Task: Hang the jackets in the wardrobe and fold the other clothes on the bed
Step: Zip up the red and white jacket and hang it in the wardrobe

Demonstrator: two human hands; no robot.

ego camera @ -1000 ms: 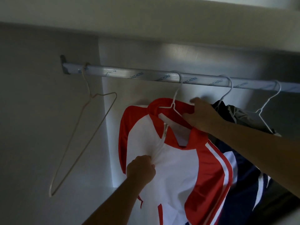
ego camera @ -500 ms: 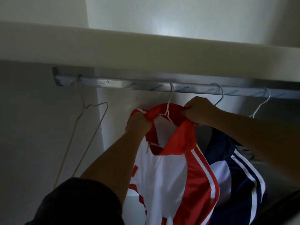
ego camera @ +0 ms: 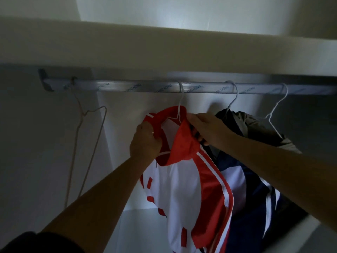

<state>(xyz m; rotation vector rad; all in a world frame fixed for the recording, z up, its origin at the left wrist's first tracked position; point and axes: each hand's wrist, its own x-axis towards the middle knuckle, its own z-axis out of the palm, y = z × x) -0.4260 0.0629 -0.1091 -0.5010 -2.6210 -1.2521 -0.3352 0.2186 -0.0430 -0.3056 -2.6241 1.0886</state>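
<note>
A red and white jacket (ego camera: 184,190) hangs from a white wire hanger (ego camera: 179,103) on the silver wardrobe rail (ego camera: 145,87). My left hand (ego camera: 145,141) grips the left side of its red collar. On the collar's right side, my right hand (ego camera: 206,128) holds the red fabric, fingers curled around it. A navy and white jacket (ego camera: 249,194) hangs just right of it, partly hidden by my right forearm. Further right, a dark olive jacket (ego camera: 255,125) sits on another white hanger.
An empty wire hanger (ego camera: 85,143) dangles at the rail's left end, close to the wardrobe's side wall (ego camera: 36,143). A shelf board (ego camera: 164,50) runs above the rail. A third white hanger hook (ego camera: 283,92) sits at the right.
My left hand rose from the jacket's zipper front to the left of the collar. My right hand stayed on the collar's right side. The view tilted upward.
</note>
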